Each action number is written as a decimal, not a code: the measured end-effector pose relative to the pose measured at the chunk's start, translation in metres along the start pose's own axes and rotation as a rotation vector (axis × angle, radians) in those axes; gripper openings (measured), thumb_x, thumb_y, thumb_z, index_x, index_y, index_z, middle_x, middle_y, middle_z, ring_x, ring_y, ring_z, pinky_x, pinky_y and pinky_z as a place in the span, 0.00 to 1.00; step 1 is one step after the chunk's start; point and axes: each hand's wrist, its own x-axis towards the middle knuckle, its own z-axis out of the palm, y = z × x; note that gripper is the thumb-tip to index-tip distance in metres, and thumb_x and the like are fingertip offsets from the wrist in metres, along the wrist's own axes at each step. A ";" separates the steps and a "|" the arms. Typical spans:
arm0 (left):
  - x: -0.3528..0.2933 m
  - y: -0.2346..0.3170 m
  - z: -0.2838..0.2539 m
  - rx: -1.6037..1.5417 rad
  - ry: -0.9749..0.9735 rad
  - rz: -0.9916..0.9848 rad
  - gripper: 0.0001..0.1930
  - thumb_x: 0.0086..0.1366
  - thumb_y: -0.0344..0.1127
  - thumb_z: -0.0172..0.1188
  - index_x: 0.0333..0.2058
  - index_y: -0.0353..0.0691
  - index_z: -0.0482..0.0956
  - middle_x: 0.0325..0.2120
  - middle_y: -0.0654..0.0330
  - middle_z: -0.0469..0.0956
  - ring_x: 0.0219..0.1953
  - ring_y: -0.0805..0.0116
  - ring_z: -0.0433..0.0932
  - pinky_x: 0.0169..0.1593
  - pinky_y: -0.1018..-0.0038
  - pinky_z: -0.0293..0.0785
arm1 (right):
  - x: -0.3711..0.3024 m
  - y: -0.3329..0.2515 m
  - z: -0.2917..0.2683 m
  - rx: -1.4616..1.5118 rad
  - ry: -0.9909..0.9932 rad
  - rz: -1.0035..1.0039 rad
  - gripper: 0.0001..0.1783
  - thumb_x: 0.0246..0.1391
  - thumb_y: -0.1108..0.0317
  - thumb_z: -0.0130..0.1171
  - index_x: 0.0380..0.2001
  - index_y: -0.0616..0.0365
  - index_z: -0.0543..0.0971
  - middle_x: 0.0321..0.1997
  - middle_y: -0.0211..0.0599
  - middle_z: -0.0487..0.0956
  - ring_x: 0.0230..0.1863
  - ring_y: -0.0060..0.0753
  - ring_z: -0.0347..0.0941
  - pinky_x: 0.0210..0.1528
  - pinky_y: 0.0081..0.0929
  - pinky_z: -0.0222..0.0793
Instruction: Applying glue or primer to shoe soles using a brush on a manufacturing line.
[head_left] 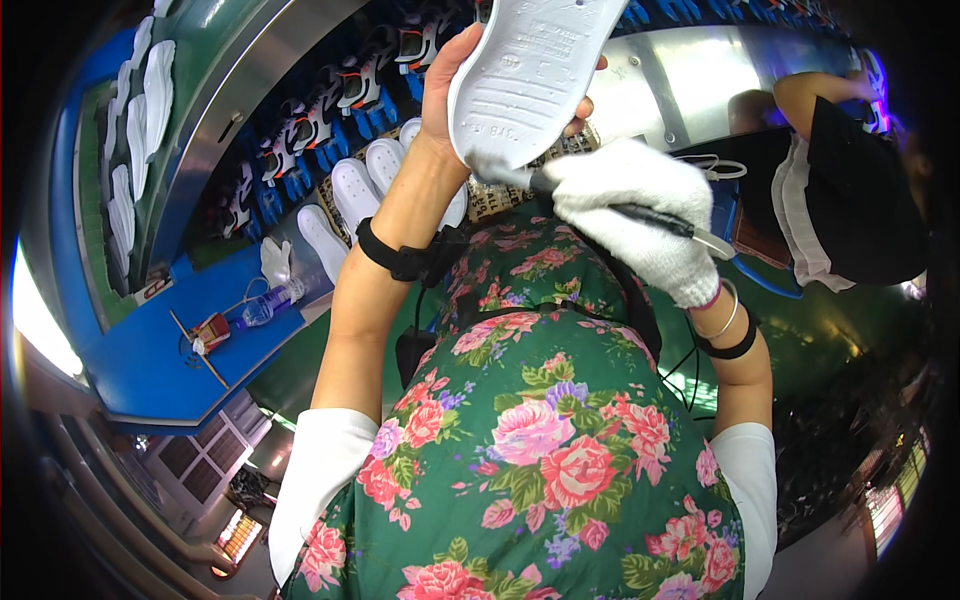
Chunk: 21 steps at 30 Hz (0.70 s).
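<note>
My bare left hand (445,95) is wrapped round a white foam insole or shoe sole (530,75), raised at the top of the view with its ridged, textured face toward me. In a white knitted glove, my right hand (640,205) is closed round a brush (535,180) with a dark handle. The brush's bristle end, a little blurred, is at the lower end of the sole, seemingly touching it. Several white pieces with small holes (358,195) lie beside my left forearm on a patterned surface, partly hidden by that arm.
Shoe uppers on blue holders (310,130) line the far side past a metal rail (215,110). More white soles (150,100) stand at the far left. A blue table (150,360) carries a bottle (268,305) and a white glove (276,262). A co-worker (860,200) is at the right.
</note>
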 end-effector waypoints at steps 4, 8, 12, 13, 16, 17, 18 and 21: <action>0.000 0.000 -0.006 -0.022 -0.008 0.015 0.45 0.64 0.66 0.46 0.68 0.35 0.57 0.61 0.35 0.62 0.44 0.42 0.75 0.48 0.49 0.73 | -0.013 0.001 0.004 0.757 0.074 0.496 0.08 0.44 0.84 0.64 0.31 0.65 0.83 0.40 0.54 0.84 0.35 0.33 0.81 0.39 0.27 0.78; 0.005 -0.006 -0.006 -0.142 -0.153 -0.041 0.39 0.69 0.61 0.44 0.69 0.39 0.58 0.62 0.37 0.65 0.55 0.37 0.74 0.57 0.47 0.73 | -0.004 0.003 -0.014 0.757 0.288 0.533 0.11 0.49 0.82 0.63 0.38 0.64 0.83 0.43 0.48 0.84 0.31 0.28 0.79 0.39 0.25 0.78; -0.003 -0.017 -0.009 -0.268 0.156 -0.034 0.38 0.69 0.62 0.42 0.68 0.39 0.59 0.61 0.35 0.66 0.60 0.37 0.70 0.57 0.41 0.70 | 0.023 0.005 -0.044 -0.001 0.044 0.237 0.08 0.52 0.76 0.66 0.37 0.65 0.85 0.38 0.36 0.86 0.39 0.24 0.82 0.45 0.22 0.78; -0.005 -0.019 -0.009 -0.261 0.199 -0.036 0.38 0.70 0.62 0.42 0.68 0.40 0.59 0.61 0.35 0.65 0.57 0.34 0.72 0.56 0.41 0.72 | 0.029 0.001 -0.049 -0.022 0.076 0.213 0.09 0.50 0.78 0.67 0.37 0.65 0.85 0.38 0.36 0.86 0.39 0.24 0.82 0.45 0.21 0.77; -0.006 -0.027 -0.008 -0.236 0.232 -0.051 0.36 0.70 0.60 0.43 0.68 0.42 0.60 0.61 0.35 0.65 0.49 0.30 0.76 0.51 0.41 0.75 | 0.050 0.015 -0.067 -0.302 0.257 -0.145 0.09 0.50 0.77 0.67 0.37 0.63 0.86 0.38 0.38 0.86 0.40 0.26 0.82 0.45 0.23 0.77; -0.007 -0.028 -0.011 -0.221 0.154 -0.080 0.36 0.70 0.58 0.44 0.67 0.38 0.61 0.61 0.36 0.67 0.51 0.36 0.77 0.55 0.43 0.74 | 0.059 0.022 -0.074 -0.509 0.285 -0.381 0.12 0.49 0.78 0.66 0.39 0.62 0.85 0.39 0.41 0.85 0.39 0.31 0.82 0.44 0.25 0.77; -0.008 -0.029 -0.012 -0.204 0.076 -0.108 0.35 0.69 0.56 0.45 0.66 0.34 0.62 0.60 0.38 0.69 0.54 0.43 0.78 0.58 0.45 0.74 | 0.058 0.023 -0.075 -0.507 0.282 -0.388 0.12 0.49 0.78 0.66 0.39 0.62 0.85 0.39 0.41 0.85 0.39 0.31 0.82 0.44 0.25 0.77; -0.008 -0.026 -0.014 -0.270 0.142 -0.050 0.35 0.70 0.57 0.45 0.67 0.38 0.60 0.61 0.35 0.65 0.53 0.35 0.76 0.54 0.43 0.75 | 0.046 0.018 -0.059 -0.686 0.168 -0.504 0.17 0.43 0.79 0.67 0.41 0.60 0.84 0.42 0.43 0.85 0.40 0.41 0.82 0.46 0.32 0.76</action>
